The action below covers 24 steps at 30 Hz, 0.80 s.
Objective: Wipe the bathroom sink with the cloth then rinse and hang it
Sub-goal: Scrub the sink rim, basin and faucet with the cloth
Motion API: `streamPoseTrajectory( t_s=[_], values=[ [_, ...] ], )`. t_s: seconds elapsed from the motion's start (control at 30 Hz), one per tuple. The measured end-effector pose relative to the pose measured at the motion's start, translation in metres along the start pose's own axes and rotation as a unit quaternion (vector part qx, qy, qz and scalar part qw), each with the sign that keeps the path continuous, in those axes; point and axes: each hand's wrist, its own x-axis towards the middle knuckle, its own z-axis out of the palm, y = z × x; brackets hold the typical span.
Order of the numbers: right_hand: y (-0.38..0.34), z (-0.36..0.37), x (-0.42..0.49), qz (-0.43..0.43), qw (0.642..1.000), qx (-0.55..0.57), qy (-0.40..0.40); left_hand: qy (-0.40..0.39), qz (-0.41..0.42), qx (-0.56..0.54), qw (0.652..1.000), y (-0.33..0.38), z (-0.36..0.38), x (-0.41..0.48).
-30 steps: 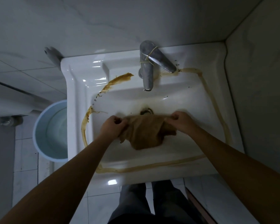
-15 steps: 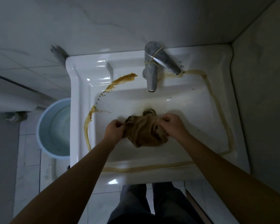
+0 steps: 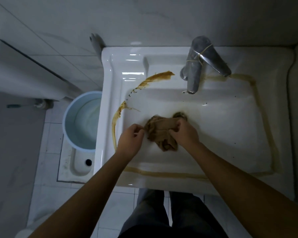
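A white bathroom sink [image 3: 230, 127] carries a brown stain ring [image 3: 116, 121] along its rim and basin edges. A bunched brown cloth [image 3: 159, 133] hangs low in the basin, just left of the drain [image 3: 180, 115]. My left hand [image 3: 130, 141] pinches the cloth's left edge. My right hand [image 3: 185, 133] grips its right side, fingers closed over the fabric. A chrome tap [image 3: 194, 69] with a rubber band around it stands at the back; no water runs from it.
A light blue bucket [image 3: 81, 117] holding water stands on the floor left of the sink, by a squat pan [image 3: 76, 162]. Tiled walls close in behind and on the right. My legs [image 3: 162, 213] are under the sink's front edge.
Both hands have drawn together, gathering the spread cloth into a tighter bunch. The view has shifted so the sink sits further right.
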Motion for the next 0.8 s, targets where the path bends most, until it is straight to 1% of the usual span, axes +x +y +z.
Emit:
streamPoseTrajectory(
  t_s=[0.1, 0.17, 0.23, 0.33, 0.4, 0.5, 0.6, 0.67, 0.8],
  values=[
    [-0.009, 0.02, 0.0, 0.002, 0.999, 0.022, -0.029, 0.036, 0.055, 0.092, 0.994, -0.008, -0.015, -0.017],
    [-0.011, 0.032, -0.001, -0.007, 0.998, 0.051, -0.042, 0.058, 0.103, 0.162, 0.98, -0.011, -0.027, -0.028],
    [-0.011, 0.037, -0.003, -0.026, 0.995, 0.067, -0.066, 0.09, 0.135, 0.205, 0.965, -0.012, -0.042, -0.039],
    [-0.015, 0.027, -0.006, -0.05, 0.991, 0.094, -0.075, 0.131, 0.164, 0.252, 0.945, -0.016, -0.065, -0.051],
    [-0.022, 0.012, -0.012, -0.068, 0.986, 0.134, -0.066, 0.143, 0.161, 0.28, 0.935, -0.023, -0.079, -0.054],
    [-0.031, -0.016, -0.026, -0.109, 0.976, 0.183, -0.047, 0.14, 0.146, 0.3, 0.932, -0.036, -0.09, -0.05],
    [-0.038, -0.043, -0.043, -0.132, 0.965, 0.227, -0.02, 0.133, 0.154, 0.299, 0.932, -0.05, -0.091, -0.039],
    [-0.046, -0.056, -0.05, -0.138, 0.961, 0.24, 0.003, 0.152, 0.174, 0.292, 0.928, -0.056, -0.089, -0.031],
    [-0.078, -0.07, -0.052, -0.165, 0.95, 0.259, 0.052, 0.193, 0.249, 0.289, 0.904, -0.062, -0.088, -0.007]
  ],
)
